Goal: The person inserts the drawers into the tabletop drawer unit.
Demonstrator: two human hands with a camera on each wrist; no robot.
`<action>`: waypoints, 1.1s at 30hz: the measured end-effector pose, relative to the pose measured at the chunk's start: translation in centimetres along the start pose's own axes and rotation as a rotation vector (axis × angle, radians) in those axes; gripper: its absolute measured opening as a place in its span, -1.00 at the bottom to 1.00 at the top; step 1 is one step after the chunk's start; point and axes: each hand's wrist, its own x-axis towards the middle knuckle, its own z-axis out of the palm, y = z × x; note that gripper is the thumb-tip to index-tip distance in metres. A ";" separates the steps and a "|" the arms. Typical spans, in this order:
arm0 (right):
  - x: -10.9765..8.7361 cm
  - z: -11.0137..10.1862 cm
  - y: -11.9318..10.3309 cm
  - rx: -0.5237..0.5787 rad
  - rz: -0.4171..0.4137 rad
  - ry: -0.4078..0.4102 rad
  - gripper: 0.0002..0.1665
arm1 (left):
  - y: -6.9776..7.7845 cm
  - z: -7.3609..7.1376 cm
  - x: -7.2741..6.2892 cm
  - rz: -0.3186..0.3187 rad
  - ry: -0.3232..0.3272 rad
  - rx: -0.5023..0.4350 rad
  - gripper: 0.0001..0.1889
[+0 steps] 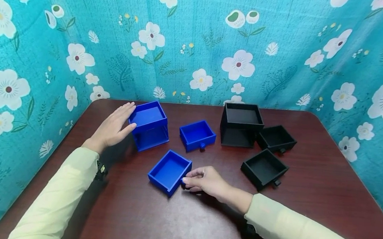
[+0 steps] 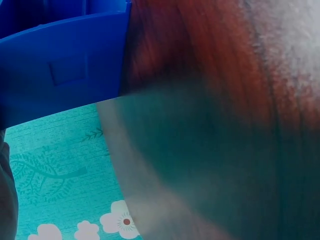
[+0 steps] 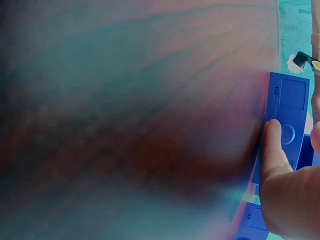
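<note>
In the head view my left hand [image 1: 112, 125] rests against the left side of a blue cabinet frame [image 1: 149, 121], fingers extended along its top edge and thumb by its front corner. The frame has a shallow open top and a hollow bay below. My right hand [image 1: 210, 182] pinches the small knob at the right side of a blue drawer [image 1: 169, 171], in front of the frame. Most of that knob is hidden by the fingertips. A second blue drawer [image 1: 197, 133] with a round knob sits to the frame's right. The right wrist view shows the right thumb [image 3: 274, 145] against a blue panel.
A black cabinet frame [image 1: 241, 124] stands at the back right, its lower bay hollow. Beside it is one black drawer [image 1: 276, 138], with another black drawer [image 1: 264, 168] nearer the front. All stand on a dark reddish table [image 1: 126, 221] before a flowered teal curtain [image 1: 193, 31].
</note>
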 end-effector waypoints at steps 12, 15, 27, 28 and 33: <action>0.3 0.3 -0.1 0.039 0.047 -0.021 -0.69 | -0.4 0.7 -0.3 0.115 0.160 0.116 -0.14; 0.4 0.3 0.0 0.041 0.057 -0.018 -0.69 | -0.3 0.7 -0.4 0.115 0.163 0.148 -0.10; 1.0 0.2 -0.1 0.058 0.091 -0.044 -0.68 | -0.4 0.8 -0.4 0.134 0.195 0.195 -0.05; 1.1 0.2 -0.1 0.064 0.094 -0.049 -0.68 | -0.4 0.8 -0.4 0.134 0.196 0.188 -0.05; 1.1 0.3 -0.1 0.083 0.108 -0.057 -0.70 | -0.3 0.9 -0.4 0.150 0.223 0.193 -0.08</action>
